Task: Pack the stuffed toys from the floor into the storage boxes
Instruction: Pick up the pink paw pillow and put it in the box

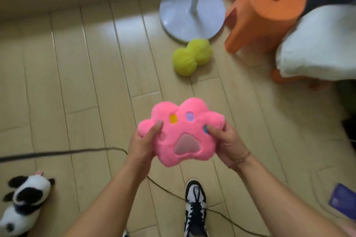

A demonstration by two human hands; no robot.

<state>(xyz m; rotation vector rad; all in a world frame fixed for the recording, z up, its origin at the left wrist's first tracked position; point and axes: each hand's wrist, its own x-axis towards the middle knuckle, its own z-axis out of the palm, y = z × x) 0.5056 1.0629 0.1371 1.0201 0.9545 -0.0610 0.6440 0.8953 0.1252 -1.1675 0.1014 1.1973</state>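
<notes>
A pink paw-shaped plush (181, 131) with coloured toe pads is held up in front of me above the floor. My left hand (143, 143) grips its left edge, thumb on the front. My right hand (226, 141) grips its right edge, thumb beside the blue pad. A yellow-green plush toy (191, 56) lies on the wooden floor farther ahead, near the fan base. A black-and-white panda plush (23, 203) lies on the floor at the lower left. No storage box is in view.
A round grey fan base with a white pole (185, 13) stands ahead. An orange stool (264, 13) and a white cushion (319, 44) on another orange stool are at the right. A dark cable (63, 152) crosses the floor. My shoe (195, 206) is below; a purple object (342, 200) lies at right.
</notes>
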